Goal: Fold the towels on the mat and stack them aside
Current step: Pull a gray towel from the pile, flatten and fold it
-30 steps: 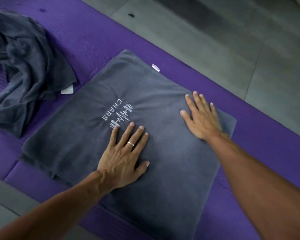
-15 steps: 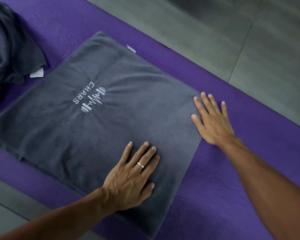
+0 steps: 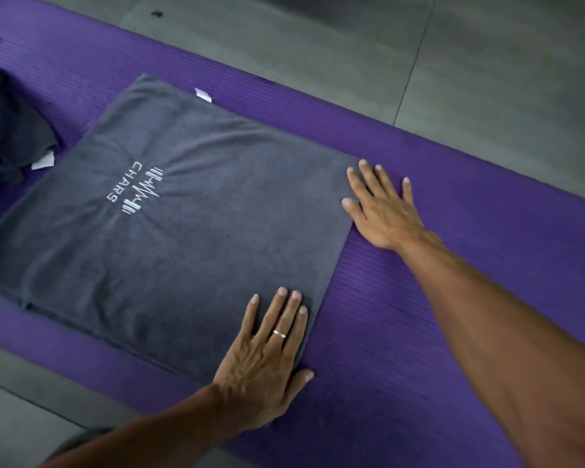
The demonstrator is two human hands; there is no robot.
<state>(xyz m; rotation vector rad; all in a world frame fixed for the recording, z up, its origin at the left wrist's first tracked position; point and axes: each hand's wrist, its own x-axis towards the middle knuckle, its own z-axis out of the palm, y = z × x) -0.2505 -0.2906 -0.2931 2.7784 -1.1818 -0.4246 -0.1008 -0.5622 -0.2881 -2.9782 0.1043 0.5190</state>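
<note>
Bare purple ribbed foam mat (image 3: 470, 315) right of flat folded dark grey towel (image 3: 183, 248): open room there, crossed only by right forearm. Left hand (image 3: 267, 359) flat on towel's near right corner, right hand (image 3: 382, 211) flat across its far right edge. Crumpled dark grey towel heap (image 3: 7, 136) blocks left side. Grey tiled floor (image 3: 453, 79) beyond mat lies open.

the crumpled towel (image 3: 11, 136) runs off the left edge — the folded towel's (image 3: 183, 248) left corner too.
</note>
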